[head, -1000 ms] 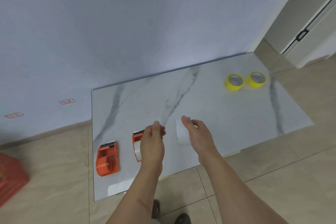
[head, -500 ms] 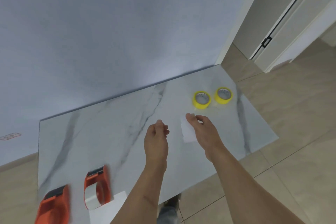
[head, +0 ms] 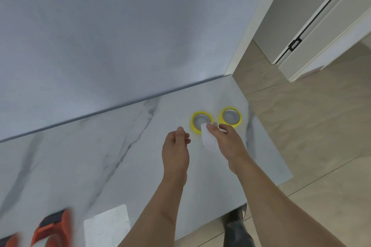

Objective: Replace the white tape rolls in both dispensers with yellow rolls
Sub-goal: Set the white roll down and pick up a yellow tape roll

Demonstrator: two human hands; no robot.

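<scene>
Two yellow tape rolls lie flat near the far right corner of the marble slab [head: 120, 146]: the left roll [head: 195, 125] partly behind my right hand, the right roll [head: 230, 116] beside it. My right hand [head: 228, 144] pinches a white strip of tape [head: 208, 140] just in front of the left roll. My left hand [head: 176, 150] hovers beside it, fingers curled, holding nothing. An orange dispenser [head: 54, 230] sits at the bottom left, blurred; a second orange one [head: 10, 241] is cut off at the edge.
A white rectangular piece [head: 107, 224] lies on the slab near its front edge. A blue-grey wall rises behind the slab. To the right are beige floor tiles [head: 311, 126] and a white door frame [head: 313, 32]. A dark shoe [head: 236, 228] shows below.
The view has swung right and forward. Both hands moved toward the yellow rolls, my right hand still carrying the white strip. The dispensers slid to the bottom left corner.
</scene>
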